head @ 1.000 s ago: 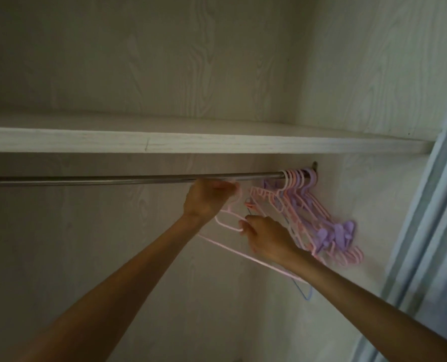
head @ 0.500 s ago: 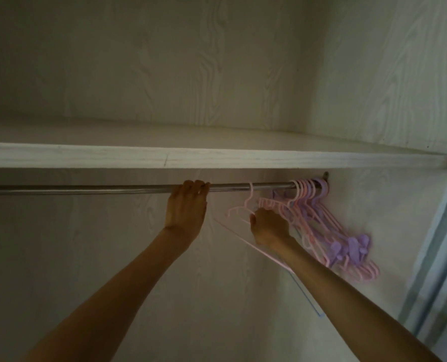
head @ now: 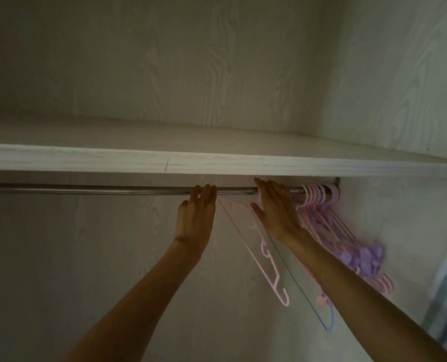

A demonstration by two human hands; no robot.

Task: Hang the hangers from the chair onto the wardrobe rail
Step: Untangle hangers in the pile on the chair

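Head: pink hanger between hands.

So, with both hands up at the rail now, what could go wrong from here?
1. The pink hanger and blue hanger swing tilted between the hands; their hooks are hidden, so they may slip off the rail.
2. The right hand, fingers straight, may knock the bunched hangers.
3. The left hand has no firm grip.
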